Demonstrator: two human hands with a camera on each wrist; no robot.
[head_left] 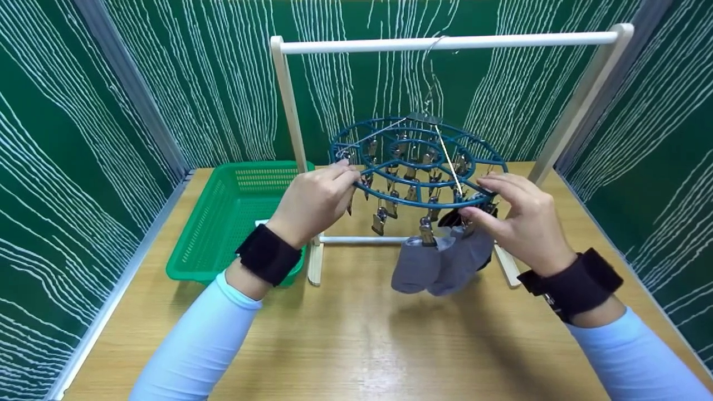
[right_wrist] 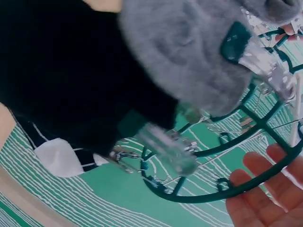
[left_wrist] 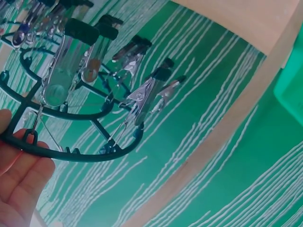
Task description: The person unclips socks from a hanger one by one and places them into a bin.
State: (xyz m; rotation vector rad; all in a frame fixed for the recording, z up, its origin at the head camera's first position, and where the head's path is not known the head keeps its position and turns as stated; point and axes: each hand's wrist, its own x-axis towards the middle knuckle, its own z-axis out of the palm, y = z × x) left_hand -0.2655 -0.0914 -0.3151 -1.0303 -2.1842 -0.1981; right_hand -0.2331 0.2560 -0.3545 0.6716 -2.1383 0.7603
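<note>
A round teal clip hanger point(head_left: 387, 196) hangs tilted from a bar by a metal hook. My left hand point(head_left: 320, 195) pinches its rim at the near left, thumb and fingers meeting around it. At the right side, my right hand point(head_left: 523, 220) holds the rim loosely, its fingers lying across it and thumb at the near edge. Grey socks point(head_left: 418, 267) dangle from clips just left of the right hand. A black sock point(right_wrist: 71, 71) hangs beside them, with a black-and-white one point(right_wrist: 59, 158) behind it in the right wrist view. Several bare metal clips point(head_left: 379, 221) hang around the left part.
A wooden rack with a white top bar point(head_left: 362, 45) stands over the table point(head_left: 356, 345). Behind its left leg sits a green basket point(head_left: 192, 239) with a small white item inside. Green panels with white wavy lines point(head_left: 223, 72) enclose the table.
</note>
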